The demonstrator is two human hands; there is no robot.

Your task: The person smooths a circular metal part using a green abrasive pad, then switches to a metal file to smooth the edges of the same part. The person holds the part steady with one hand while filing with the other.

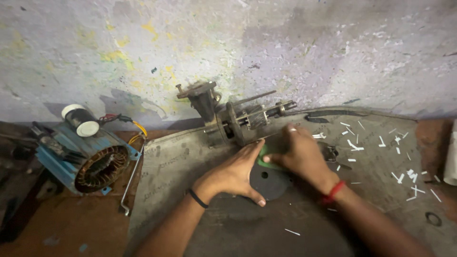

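— While my left hand point(233, 173) presses flat, fingers spread, where lies the green sheet point(265, 155)?
— Beside the metal jig point(228, 121), pinched in my right hand point(297, 154): thin, floppy; hold its edge.

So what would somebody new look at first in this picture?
Probably the two hands in the middle: the left hand and right hand press on a green sheet beside a grey metal machine on the worktable. Next, the blue motor shell with copper windings at the left. White paper strips lie scattered at the right.
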